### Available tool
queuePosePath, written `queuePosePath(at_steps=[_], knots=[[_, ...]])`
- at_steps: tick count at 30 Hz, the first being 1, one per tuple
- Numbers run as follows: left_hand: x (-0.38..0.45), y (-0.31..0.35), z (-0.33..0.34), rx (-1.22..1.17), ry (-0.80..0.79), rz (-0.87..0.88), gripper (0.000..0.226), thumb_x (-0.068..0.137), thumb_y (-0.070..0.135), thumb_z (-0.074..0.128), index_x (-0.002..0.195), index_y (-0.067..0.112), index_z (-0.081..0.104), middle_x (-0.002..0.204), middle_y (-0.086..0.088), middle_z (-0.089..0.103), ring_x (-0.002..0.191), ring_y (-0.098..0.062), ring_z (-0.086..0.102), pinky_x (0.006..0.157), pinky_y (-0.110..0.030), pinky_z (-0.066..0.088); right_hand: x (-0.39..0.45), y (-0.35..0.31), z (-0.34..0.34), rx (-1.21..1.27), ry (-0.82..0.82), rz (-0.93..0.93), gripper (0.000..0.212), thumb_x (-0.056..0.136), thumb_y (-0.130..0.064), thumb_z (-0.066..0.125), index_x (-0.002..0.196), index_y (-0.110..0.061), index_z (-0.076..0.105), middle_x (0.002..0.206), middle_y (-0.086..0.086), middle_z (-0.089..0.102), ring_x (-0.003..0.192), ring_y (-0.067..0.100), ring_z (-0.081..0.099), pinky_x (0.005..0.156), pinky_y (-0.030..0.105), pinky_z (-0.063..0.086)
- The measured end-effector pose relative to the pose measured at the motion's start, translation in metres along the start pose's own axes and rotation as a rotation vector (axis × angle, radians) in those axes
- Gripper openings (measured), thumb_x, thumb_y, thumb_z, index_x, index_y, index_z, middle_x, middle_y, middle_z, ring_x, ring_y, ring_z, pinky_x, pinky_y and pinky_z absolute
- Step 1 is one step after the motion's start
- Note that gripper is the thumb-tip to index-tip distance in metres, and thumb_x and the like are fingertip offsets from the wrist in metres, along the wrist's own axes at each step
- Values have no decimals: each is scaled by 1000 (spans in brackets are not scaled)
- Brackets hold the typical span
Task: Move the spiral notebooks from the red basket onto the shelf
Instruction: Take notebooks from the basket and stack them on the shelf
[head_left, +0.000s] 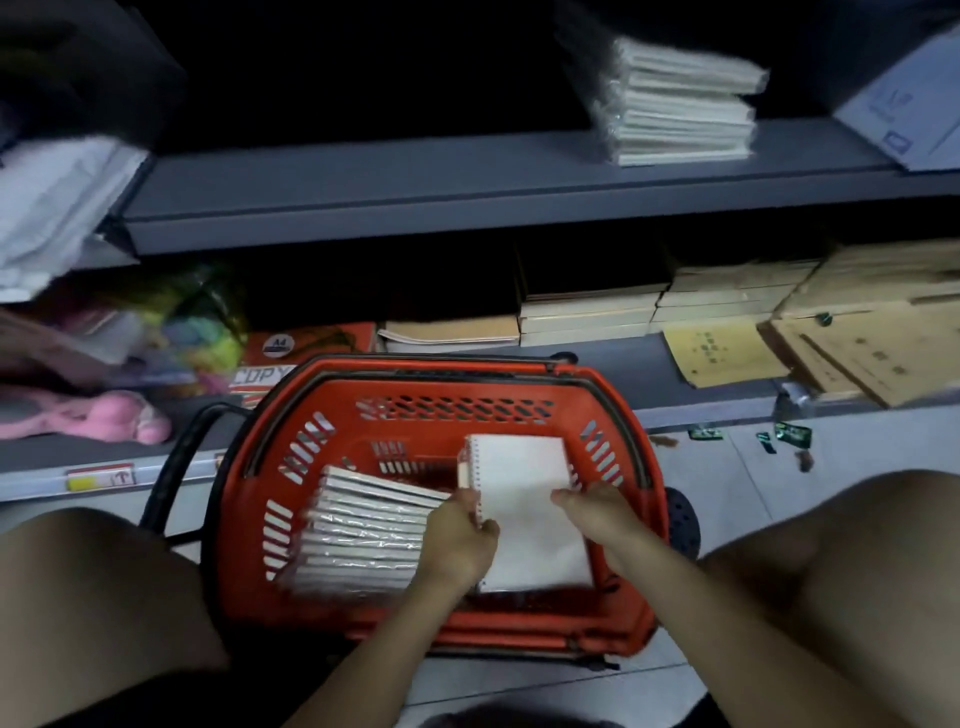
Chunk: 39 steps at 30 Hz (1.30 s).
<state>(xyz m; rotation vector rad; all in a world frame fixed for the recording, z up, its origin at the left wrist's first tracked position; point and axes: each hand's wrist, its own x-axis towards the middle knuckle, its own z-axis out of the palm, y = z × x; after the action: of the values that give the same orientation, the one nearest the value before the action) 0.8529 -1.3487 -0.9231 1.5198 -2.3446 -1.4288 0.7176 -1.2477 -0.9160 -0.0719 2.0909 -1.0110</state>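
Grey metal shelf (415, 192), upper board: spans the far side of the scene. Carries one stack of wrapped white notebooks (680, 104) toward the right, pale packets (57, 208) at the far left, and a white carton (904, 114) at the far right edge.

Lower shelf board (623, 364): brown envelopes (857, 332) at right, stacked beige pads (587, 312) centre, a red copy-paper ream (306, 348) just behind the basket, coloured items and a pink toy (104, 415) at left.

Red basket (249, 519): plastic, slotted walls, black handles, on the tiled floor between the person's knees, directly in front of the lower board.

Row of wrapped spiral notebooks (363, 540): inside the basket, left half, standing on edge and leaning; blurred.

Single spiral notebook (524, 499): white cover, coil along its left edge, inside the basket's right half, tilted with its far end raised above the basket floor.

Left hand (460, 535): fingers curled round the coil edge of the single notebook, thumb on the cover.

Right hand (597, 509): fingers wrapped over the notebook's right edge, thumb lying on the cover.

Small dark scraps (779, 436): on the floor tiles, right of the basket.
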Motion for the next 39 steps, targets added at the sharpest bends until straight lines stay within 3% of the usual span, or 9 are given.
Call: queuePosePath(at_steps=[4,7,12,15,17,19,25,31,39], knots=[[-20,-2,21,261,-39,71,60,84,15,59,142,6,42,145,-16,46,126,-31,52,106,-31,41,-2,21,14,16,-48,132,20,87,-10,66,103,-1,72,96,10,70,87,24,64,73,30,49],[-26,0,25,275,-62,54,63,84,14,56,144,7,38,146,-17,40,130,-34,43,110,-34,37,-10,24,22,-6,-40,173,26,82,-12,71,107,-3,70,101,9,71,94,25,65,76,28,47],[-16,0,4,-178,109,-61,37,82,-6,54,115,11,59,106,-8,71,103,-27,67,77,-17,44,-21,22,23,-65,3,224,31,82,-12,70,111,-4,63,110,11,68,106,29,64,94,39,53],[-15,10,-16,-495,161,-166,34,85,-7,60,115,10,56,87,0,67,88,-22,66,72,-23,45,-30,12,15,102,-48,222,30,81,-4,74,110,1,68,109,14,71,99,30,66,80,37,56],[-13,14,-32,-672,104,-242,28,86,0,68,113,5,64,94,-3,70,87,-19,66,73,-27,51,-42,-5,2,234,-100,241,24,83,-5,74,106,-5,70,101,11,72,88,25,65,64,32,52],[-16,22,-46,-806,17,-255,26,85,4,71,111,5,69,107,-12,73,97,-26,68,77,-37,59,-59,-26,-19,374,-119,231,9,89,-2,66,97,-5,68,91,10,69,80,23,64,63,33,52],[-54,67,-79,-1059,-197,-11,27,88,-2,63,114,6,67,106,-14,74,86,-24,70,52,-35,58,-113,-60,-76,566,-191,9,19,96,-2,56,112,-5,67,113,18,71,102,36,68,62,43,61],[-66,107,-107,-1088,-341,292,45,83,5,67,127,14,62,119,-11,72,95,-30,69,47,-33,58,-149,-84,-116,579,-156,-329,38,92,-12,64,124,-32,67,111,8,73,70,30,73,47,36,58],[-57,152,-119,-1097,-342,426,52,88,4,66,137,19,55,129,1,68,104,-32,72,38,-27,54,-143,-121,-126,707,-58,-523,38,97,-5,55,126,-26,66,105,10,76,66,33,58,46,34,42]])
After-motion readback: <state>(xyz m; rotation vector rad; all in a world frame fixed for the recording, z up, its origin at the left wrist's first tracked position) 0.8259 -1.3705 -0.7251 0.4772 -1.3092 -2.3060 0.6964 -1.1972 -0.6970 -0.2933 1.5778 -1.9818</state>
